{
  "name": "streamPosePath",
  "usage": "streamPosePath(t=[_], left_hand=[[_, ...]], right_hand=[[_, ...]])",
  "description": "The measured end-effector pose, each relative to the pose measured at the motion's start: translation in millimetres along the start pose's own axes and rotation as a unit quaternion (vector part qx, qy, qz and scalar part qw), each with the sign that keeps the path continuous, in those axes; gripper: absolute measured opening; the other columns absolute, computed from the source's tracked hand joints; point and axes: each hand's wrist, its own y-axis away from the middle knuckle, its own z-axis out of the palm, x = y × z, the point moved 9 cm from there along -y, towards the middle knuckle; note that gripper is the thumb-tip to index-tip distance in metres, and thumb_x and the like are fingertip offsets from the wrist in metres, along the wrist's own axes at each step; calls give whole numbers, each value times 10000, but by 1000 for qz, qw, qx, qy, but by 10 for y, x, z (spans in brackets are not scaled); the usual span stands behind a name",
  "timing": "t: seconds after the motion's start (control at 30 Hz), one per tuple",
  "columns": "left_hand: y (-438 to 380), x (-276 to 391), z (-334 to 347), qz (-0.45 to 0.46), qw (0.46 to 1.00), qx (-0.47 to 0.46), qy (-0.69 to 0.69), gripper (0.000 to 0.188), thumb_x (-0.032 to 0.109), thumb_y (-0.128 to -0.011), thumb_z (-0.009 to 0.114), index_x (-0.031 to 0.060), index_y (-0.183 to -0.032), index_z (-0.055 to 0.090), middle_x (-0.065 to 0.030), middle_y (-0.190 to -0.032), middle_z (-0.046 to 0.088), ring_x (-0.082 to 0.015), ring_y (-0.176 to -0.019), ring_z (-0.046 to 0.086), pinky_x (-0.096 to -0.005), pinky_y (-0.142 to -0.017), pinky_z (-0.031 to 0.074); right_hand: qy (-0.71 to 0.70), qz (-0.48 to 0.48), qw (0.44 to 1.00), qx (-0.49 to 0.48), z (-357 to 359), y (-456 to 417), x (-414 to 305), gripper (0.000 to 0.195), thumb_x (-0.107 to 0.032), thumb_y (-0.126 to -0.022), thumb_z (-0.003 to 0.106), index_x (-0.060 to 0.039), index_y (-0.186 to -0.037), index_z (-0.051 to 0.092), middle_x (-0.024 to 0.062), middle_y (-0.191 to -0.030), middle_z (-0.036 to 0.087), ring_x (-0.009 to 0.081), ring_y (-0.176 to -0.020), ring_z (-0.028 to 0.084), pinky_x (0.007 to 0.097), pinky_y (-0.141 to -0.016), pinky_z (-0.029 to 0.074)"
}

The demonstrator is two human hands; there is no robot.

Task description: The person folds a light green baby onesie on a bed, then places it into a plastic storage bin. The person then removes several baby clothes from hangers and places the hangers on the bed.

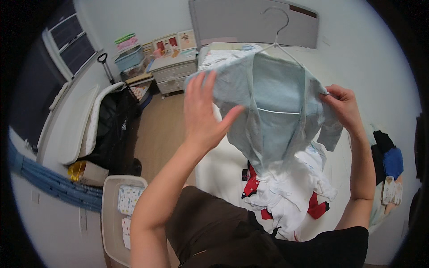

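Observation:
A small light blue-green cardigan [234, 97] hangs, front apart, on a thin hanger with a metal hook [283, 21], held up before me. My right hand [343, 104] pinches the garment's shoulder on the right side. At the opposite shoulder, my left hand [207, 110] has its fingers and thumb spread over the fabric; whether the palm touches it cannot be told. Beneath the cardigan, white clothes [285, 197] lie piled on the white bed sheet [221, 164], with red clothing [316, 206] showing from under them.
A beige bin [109, 214] with folded patterned items stands at lower left. Beyond it are a black wagon-like cart [114, 127] and a white drawer cabinet [174, 72]. Folded clothes [392, 162] lie at the far right. A grey headboard [231, 23] stands behind the bed.

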Motion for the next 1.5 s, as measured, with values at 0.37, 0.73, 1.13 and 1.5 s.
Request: streamPosePath(t=[0.37, 0.73, 1.13, 1.5], left_hand=[[-94, -1006, -716, -166, 974, 15, -156, 494, 207, -661, 585, 95, -1131, 487, -143, -1021, 499, -301, -1017, 460, -439, -866, 375], [629, -1295, -531, -352, 819, -306, 332, 275, -40, -643, 507, -7, -885, 633, 9, -730, 585, -68, -683, 512, -201, -648, 411], [1280, -1327, 131, -442, 751, -160, 463, 131, 129, -791, 519, 15, -774, 579, 1, -664, 555, -79, -605, 482, -212, -560, 393], [1362, -739, -187, -317, 937, -129, -69, 286, 214, -742, 551, 3, -902, 442, -205, -778, 566, -391, -674, 555, -462, -562, 429]], right_hand=[[-31, -112, 992, -53, 639, -401, -600, 159, -118, -753, 605, -31, -879, 649, 29, -746, 608, 98, -660, 533, 227, -634, 429], [-4, -89, 985, -149, 576, -501, -159, 70, -93, -636, 634, -24, -643, 643, -25, -550, 503, 68, -524, 426, 207, -497, 324], [-130, 65, 983, -114, 421, 290, 697, 63, -31, -587, 632, 4, -560, 588, -30, -508, 485, 51, -496, 420, 204, -464, 307], [-109, -21, 966, -232, 1384, 822, 312, 432, -131, -660, 578, -11, -1073, 540, 29, -871, 582, 99, -816, 510, 249, -728, 425]])
